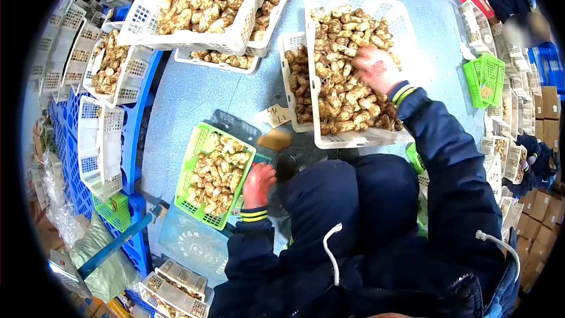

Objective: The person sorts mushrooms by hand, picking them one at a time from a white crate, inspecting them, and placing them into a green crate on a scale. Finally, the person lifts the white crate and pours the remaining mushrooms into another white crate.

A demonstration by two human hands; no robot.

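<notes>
My right hand (376, 68) reaches into a white plastic crate (365, 0) heaped with brown knobbly roots (341, 88), fingers curled down among them; whether it grips one is hidden. My left hand (258, 184) rests at the right rim of a green basket (194, 147) holding more of the same roots (219, 171), fingers bent and touching the rim. Both arms wear dark blue sleeves with yellow-striped cuffs. My knees in dark trousers sit between the two containers.
More white crates of roots (203, 0) stand at the top, a smaller one (294, 76) beside my crate. Blue pallets (135, 118) and stacked crates line the left. Paper tags (275, 115) lie on the blue-grey floor. Green baskets (485, 79) and other people are at the right.
</notes>
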